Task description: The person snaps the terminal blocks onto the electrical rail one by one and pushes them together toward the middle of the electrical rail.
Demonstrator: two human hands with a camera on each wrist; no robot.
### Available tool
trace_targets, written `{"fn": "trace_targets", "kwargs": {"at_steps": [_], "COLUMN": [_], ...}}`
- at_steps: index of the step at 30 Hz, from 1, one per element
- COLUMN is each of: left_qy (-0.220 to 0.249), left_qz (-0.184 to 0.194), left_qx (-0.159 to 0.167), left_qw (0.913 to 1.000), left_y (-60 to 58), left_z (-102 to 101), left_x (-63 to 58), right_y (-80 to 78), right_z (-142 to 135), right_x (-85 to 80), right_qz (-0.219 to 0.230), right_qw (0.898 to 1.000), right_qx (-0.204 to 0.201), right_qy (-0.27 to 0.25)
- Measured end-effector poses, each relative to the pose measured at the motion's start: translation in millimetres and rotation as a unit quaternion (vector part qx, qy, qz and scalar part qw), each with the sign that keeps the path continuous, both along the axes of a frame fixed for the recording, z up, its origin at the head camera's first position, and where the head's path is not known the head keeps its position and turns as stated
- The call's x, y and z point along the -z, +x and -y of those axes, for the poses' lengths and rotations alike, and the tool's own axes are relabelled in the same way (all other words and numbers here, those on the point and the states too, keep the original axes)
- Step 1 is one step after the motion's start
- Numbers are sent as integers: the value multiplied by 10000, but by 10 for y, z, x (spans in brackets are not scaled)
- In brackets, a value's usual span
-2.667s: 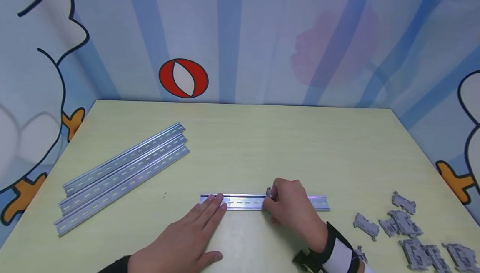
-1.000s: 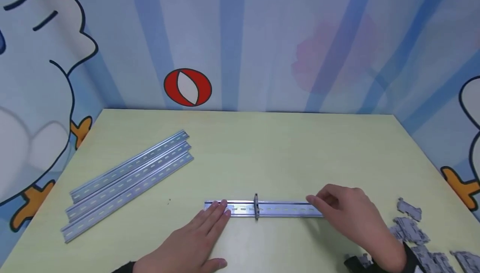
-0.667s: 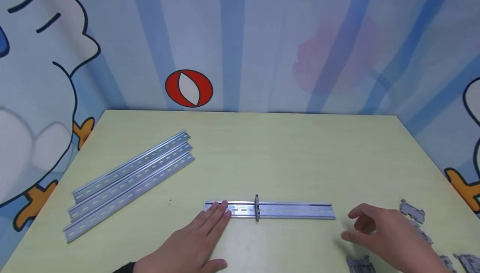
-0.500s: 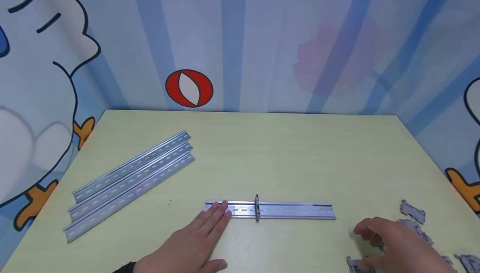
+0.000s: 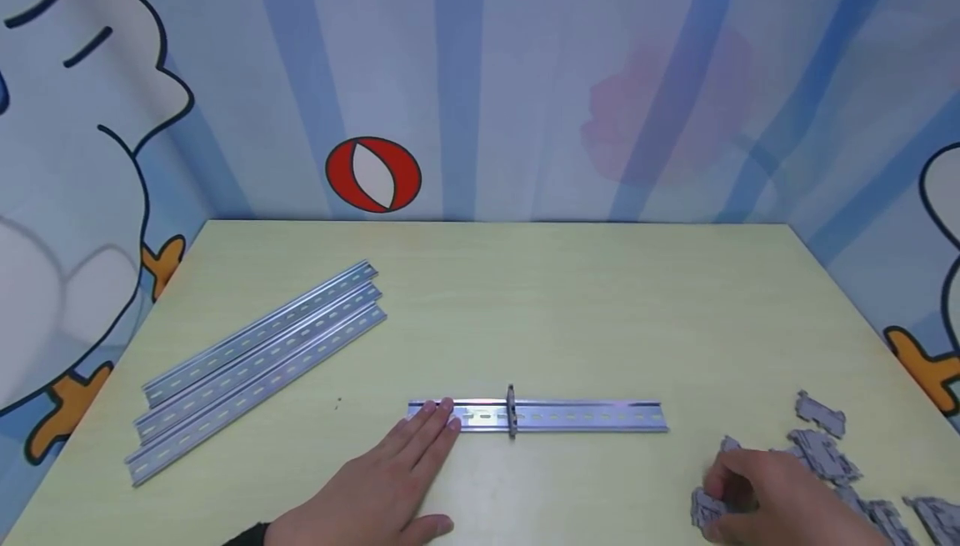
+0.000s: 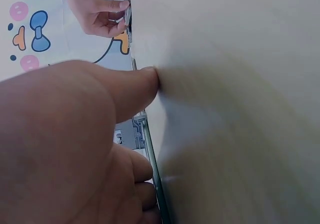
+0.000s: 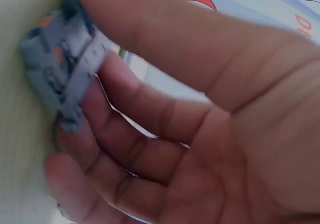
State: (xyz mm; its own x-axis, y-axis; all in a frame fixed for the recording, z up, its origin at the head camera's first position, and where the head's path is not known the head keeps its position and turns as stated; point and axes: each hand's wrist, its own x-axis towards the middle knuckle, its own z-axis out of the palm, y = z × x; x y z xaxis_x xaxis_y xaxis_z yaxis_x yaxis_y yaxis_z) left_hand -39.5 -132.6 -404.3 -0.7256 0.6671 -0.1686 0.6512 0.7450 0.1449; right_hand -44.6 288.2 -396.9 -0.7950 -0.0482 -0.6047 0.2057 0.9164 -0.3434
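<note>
L hand (image 5: 378, 479) fingers straight, resting flat on rail (image 5: 592, 416), which runs out R from under them. Upright pc (image 5: 512, 411) sits across rail, nr & R of those fingers. R hand (image 5: 780, 500) fingers + thumb pinch grey pc (image 7: 65, 59); can't tell if it's touching table (image 5: 585, 313). More pcs (image 5: 825, 454) R of R fingers; 3 more rails (image 5: 255, 375) up-L of L fingers, well apart.
</note>
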Motion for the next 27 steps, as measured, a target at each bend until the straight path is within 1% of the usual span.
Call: {"fn": "trace_targets", "kwargs": {"at_steps": [2,7,9,15,19,22,24,27], "left_qy": [17,67,100,142,139,125,121,105], "left_qz": [-19,-126,-193,-154,-108,-103,-100,-79], "left_qx": [2,21,44,33,10,5,8,9], "left_qw": [10000,9999,9998,9998,9998,9999,9999,9999], "left_y": [4,18,22,20,18,17,16,12], "left_z": [4,13,15,11,10,11,13,16], "left_x": [-3,13,22,23,16,17,20,22], "right_y": [-11,-15,-20,-31,-15,-14,-20,-32], "right_z": [25,43,48,33,8,-7,-12,-6], "right_x": [1,-7,-8,-8,-10,-11,-8,-2], "right_qz": [-2,-355,-509,-899,-1279,-1469,-1477,-1277], "right_qw": [9998,9990,9984,9951,9912,9886,9884,9904], "right_qx": [172,265,230,205,161,158,182,462], "right_qy": [87,5,55,355,305,287,306,257]}}
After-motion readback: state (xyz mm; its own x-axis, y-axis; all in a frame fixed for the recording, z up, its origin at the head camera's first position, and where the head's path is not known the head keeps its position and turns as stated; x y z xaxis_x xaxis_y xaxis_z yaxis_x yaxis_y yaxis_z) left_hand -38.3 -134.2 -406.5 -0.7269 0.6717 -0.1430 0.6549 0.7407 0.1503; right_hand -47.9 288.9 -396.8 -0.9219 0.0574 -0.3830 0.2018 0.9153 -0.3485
